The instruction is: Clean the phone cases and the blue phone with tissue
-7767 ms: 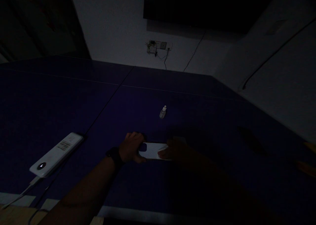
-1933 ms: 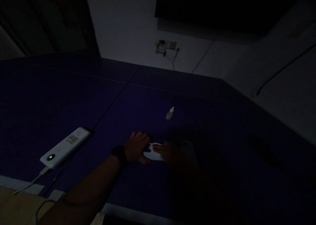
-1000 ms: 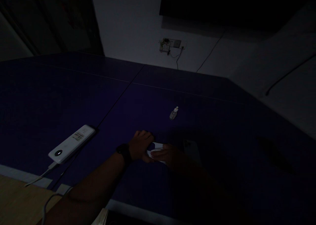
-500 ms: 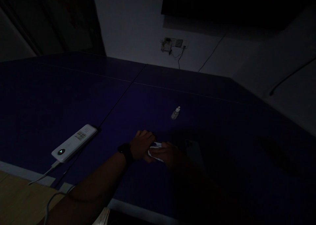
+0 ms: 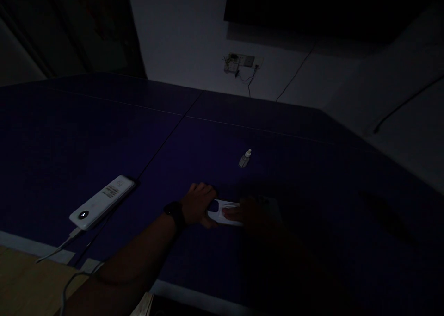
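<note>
My left hand (image 5: 199, 204), with a dark watch on its wrist, grips the left end of a white phone case (image 5: 217, 216). The case lies low over the purple table, and its camera cutout shows the dark surface beneath. From the right, my right hand (image 5: 244, 212) has its fingers pressed together on the middle of the case. A small pale patch shows under those fingertips; I cannot make out what it is. Much of my right hand is lost in shadow. Just beyond it lies a dark phone (image 5: 275, 209), partly hidden by the hand.
A small dropper bottle (image 5: 244, 159) with a white top rests ahead of my hands. On the left, a white power bank (image 5: 102, 202) has a cable (image 5: 60, 249) plugged in. The purple table (image 5: 156, 121) meets a wall with sockets (image 5: 243, 60). The room is dim.
My right hand has slid right along the case, uncovering its camera cutout and more of its face. My left hand keeps its hold at the left end.
</note>
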A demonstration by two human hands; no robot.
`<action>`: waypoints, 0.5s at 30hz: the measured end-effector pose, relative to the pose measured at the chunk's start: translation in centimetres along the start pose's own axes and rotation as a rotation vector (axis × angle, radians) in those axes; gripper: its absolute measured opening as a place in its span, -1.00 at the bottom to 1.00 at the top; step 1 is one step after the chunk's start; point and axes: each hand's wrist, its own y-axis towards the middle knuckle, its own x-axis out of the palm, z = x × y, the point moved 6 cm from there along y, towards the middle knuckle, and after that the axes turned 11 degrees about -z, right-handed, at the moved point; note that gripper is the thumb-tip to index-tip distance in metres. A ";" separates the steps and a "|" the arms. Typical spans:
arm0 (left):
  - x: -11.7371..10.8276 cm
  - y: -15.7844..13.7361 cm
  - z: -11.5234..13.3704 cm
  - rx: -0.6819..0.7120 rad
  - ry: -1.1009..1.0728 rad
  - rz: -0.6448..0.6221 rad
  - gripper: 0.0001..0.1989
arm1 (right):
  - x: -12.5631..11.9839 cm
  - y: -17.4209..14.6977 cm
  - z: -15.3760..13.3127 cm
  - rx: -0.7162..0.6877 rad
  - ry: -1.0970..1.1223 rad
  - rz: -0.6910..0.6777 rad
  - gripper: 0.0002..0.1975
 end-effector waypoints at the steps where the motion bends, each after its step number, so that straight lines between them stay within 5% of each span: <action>1: 0.0 0.0 0.0 -0.001 0.004 0.003 -0.30 | 0.1 -0.3 0.1 -0.016 0.003 -0.034 -0.58; 15: 0.2 0.0 -0.1 -0.008 0.006 0.017 -0.30 | 0.3 -1.4 0.2 -0.010 0.006 -0.080 -0.59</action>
